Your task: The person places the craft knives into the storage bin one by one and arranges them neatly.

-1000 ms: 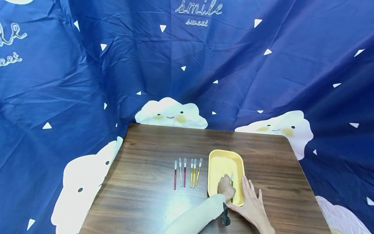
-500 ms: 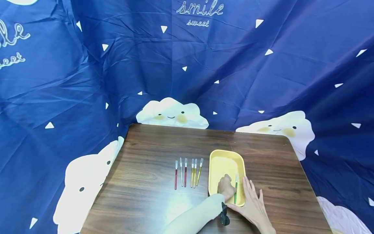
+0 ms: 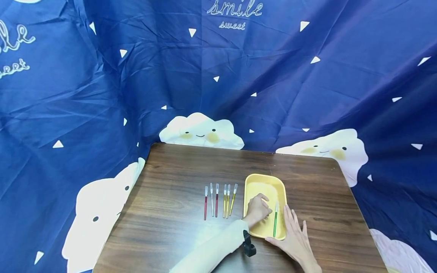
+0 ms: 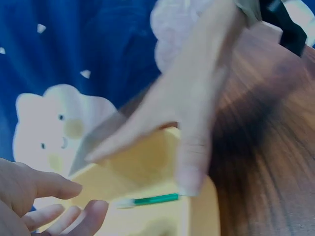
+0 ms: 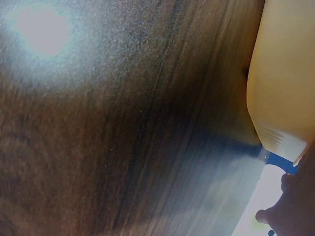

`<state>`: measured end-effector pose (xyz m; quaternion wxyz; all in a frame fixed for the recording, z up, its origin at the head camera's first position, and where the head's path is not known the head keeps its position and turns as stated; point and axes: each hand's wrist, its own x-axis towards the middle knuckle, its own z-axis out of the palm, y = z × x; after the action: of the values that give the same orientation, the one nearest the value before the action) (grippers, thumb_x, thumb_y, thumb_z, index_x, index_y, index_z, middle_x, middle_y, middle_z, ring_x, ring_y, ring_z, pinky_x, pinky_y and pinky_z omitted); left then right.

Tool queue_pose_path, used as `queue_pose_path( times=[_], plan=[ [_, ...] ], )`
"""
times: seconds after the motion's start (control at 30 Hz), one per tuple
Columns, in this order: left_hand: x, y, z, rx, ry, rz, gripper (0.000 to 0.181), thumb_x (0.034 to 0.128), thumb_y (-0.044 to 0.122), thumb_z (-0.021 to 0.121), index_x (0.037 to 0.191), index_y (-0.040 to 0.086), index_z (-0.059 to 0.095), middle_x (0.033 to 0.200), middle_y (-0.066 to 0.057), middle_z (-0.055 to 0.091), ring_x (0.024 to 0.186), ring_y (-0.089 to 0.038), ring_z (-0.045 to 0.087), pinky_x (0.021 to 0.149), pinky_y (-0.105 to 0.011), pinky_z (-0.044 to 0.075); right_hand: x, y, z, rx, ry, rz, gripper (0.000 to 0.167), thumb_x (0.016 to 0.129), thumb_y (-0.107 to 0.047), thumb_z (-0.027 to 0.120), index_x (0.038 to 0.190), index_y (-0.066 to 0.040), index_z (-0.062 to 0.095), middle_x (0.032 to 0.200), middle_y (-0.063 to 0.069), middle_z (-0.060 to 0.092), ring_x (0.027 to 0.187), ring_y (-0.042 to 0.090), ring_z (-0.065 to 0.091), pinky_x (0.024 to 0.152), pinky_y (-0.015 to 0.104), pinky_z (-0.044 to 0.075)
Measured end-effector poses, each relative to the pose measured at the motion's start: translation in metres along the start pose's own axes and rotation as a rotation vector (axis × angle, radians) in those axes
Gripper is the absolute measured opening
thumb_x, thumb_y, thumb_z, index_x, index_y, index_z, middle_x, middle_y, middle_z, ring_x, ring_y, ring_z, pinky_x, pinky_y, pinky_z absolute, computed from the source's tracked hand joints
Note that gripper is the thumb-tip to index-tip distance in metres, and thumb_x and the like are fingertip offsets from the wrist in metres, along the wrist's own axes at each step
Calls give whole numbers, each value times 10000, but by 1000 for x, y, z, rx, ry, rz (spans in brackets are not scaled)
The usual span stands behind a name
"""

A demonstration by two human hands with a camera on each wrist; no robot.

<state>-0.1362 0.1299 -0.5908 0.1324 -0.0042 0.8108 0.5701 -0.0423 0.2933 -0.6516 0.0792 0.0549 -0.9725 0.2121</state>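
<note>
A yellow tray (image 3: pixel 248 189) stands on the table. Inside, along its right side, lies a green craft knife (image 3: pixel 275 222) with a clear cap. My left hand (image 3: pixel 257 209) hovers over the tray's left part, fingers loosely bent and apart, with nothing in them. In the left wrist view, the left fingertips (image 4: pixel 93 209) are close to the capped end of the knife (image 4: pixel 156 199) without touching it. My right hand (image 3: pixel 295 239) rests against the tray's near right corner, fingers straight along the outside and thumb at the near rim.
Left of the tray several capped craft knives lie in a row: red ones (image 3: pixel 205 206), a silver one (image 3: pixel 212 201) and yellow ones (image 3: pixel 227 204). Bare brown tabletop (image 3: pixel 177 189) extends to the left, and a blue cloth (image 3: pixel 191 76) hangs behind.
The green craft knife went from beside my left hand to farther right in the tray, out of its grasp. My left hand then drew up and left, its fingers loosening. The right hand stayed put.
</note>
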Motion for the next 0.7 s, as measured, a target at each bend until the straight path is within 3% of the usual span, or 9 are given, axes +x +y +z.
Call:
queue_pose_path(
  times=[0.13, 0.27, 0.43, 0.7],
  plan=[
    [-3, 9, -19, -92, -41, 54, 338, 789, -132, 814, 1072, -11, 674, 764, -8, 646, 541, -230, 716, 533, -352, 608, 1, 0, -1, 5, -4, 2, 1334, 719, -683, 853, 1683, -56, 177, 1722, 171, 259, 1525, 475, 285, 1119, 809, 173],
    [-5, 13, -40, -117, -40, 90, 346, 788, -143, 804, 1092, -41, 674, 818, -69, 676, 543, -216, 711, 545, -302, 604, 2, -1, -1, 10, -5, 4, 1328, 723, -687, 852, 1684, -63, 180, 1722, 165, 263, 1527, 469, 284, 1115, 807, 183],
    [-7, 13, -64, -123, -19, 91, 374, 798, -140, 795, 1140, -44, 679, 884, -121, 698, 565, -180, 708, 578, -272, 605, 1, 1, -1, 11, 7, -1, 1321, 727, -678, 854, 1686, -70, 179, 1724, 162, 261, 1519, 479, 296, 1106, 811, 192],
    [-9, 3, -97, -211, 21, 83, 393, 782, -177, 744, 1154, -79, 662, 965, -244, 693, 633, -97, 631, 663, -395, 639, 3, 1, -2, 49, -73, 52, 1343, 749, -688, 841, 1697, -86, 106, 1732, 193, 211, 1536, 504, 236, 1126, 820, 126]
  ],
)
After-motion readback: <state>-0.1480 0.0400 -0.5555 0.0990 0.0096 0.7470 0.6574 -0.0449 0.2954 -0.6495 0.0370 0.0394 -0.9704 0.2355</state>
